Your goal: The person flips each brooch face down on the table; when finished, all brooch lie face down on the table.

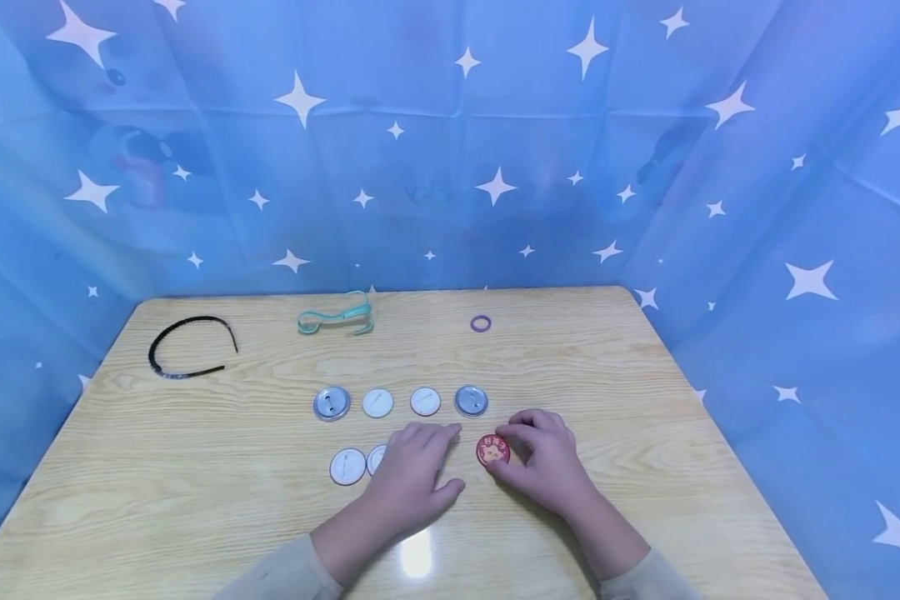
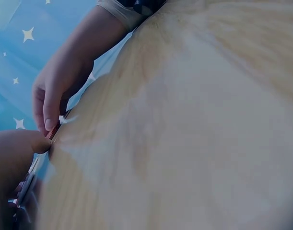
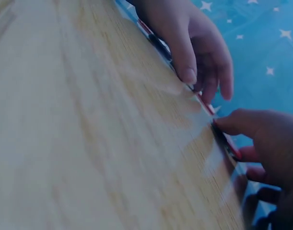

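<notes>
My right hand (image 1: 543, 462) pinches a round red pin badge (image 1: 492, 450) with a pale bear-like picture, thumb at its near edge and fingers at the far edge. In the right wrist view the badge (image 3: 228, 143) shows edge-on between thumb and finger. Left of it, my left hand (image 1: 414, 471) is low over the front row of badges, fingers and thumb spread apart. It partly covers one white-backed badge (image 1: 376, 458); another white-backed badge (image 1: 347, 467) lies beside that one. What is beneath the left palm is mostly hidden.
Behind the hands, a row holds a silver-backed badge (image 1: 332, 403), two white-backed badges (image 1: 378, 403) and another silver-backed badge (image 1: 471, 401). Farther back lie a black headband (image 1: 167, 346), a turquoise glasses-like item (image 1: 337, 317) and a purple ring-shaped band (image 1: 481, 323). A starry blue curtain (image 1: 420, 183) surrounds the wooden table (image 1: 195, 492).
</notes>
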The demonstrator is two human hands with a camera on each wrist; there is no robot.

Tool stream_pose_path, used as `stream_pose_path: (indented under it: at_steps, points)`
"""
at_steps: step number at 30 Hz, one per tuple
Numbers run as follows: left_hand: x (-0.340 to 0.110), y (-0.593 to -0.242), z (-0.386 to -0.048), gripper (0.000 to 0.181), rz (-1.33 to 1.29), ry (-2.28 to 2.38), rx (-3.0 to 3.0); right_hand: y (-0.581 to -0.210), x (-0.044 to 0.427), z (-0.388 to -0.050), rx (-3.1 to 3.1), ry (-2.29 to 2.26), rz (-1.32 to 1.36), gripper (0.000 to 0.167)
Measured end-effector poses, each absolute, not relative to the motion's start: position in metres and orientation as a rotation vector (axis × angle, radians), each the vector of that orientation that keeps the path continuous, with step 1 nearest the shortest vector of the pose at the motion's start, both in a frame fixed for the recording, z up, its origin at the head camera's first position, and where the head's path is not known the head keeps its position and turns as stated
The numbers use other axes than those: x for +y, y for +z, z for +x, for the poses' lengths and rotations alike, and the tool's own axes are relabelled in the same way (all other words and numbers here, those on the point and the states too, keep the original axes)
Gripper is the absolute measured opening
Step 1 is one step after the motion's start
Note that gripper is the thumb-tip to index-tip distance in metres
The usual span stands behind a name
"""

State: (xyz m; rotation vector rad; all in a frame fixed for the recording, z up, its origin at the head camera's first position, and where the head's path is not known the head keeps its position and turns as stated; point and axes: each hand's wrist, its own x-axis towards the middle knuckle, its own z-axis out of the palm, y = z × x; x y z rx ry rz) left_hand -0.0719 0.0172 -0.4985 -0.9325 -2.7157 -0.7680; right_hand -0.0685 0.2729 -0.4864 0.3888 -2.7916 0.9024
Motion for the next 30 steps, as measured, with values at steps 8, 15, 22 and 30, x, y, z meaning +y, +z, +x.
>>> stream_pose_path:
  at_steps: [8,15,22,30]
  points:
    - [0.04,-0.501,-0.082,0.049,-0.931,-0.658,-2.679,-0.486,0.268,-0.067,-2.776,0.931,0.418,0.04]
    - [0.042,-0.502,-0.085,0.042,-0.921,-0.683,-2.632,-0.487,0.263,-0.067,-2.736,0.969,0.466,0.039]
    - [0.041,-0.505,-0.086,0.04,-0.921,-0.723,-2.624,-0.488,0.263,-0.068,-2.683,0.976,0.517,0.035]
    - [0.043,-0.505,-0.087,0.034,-0.934,-0.765,-2.611,-0.49,0.266,-0.07,-2.617,1.025,0.533,0.024]
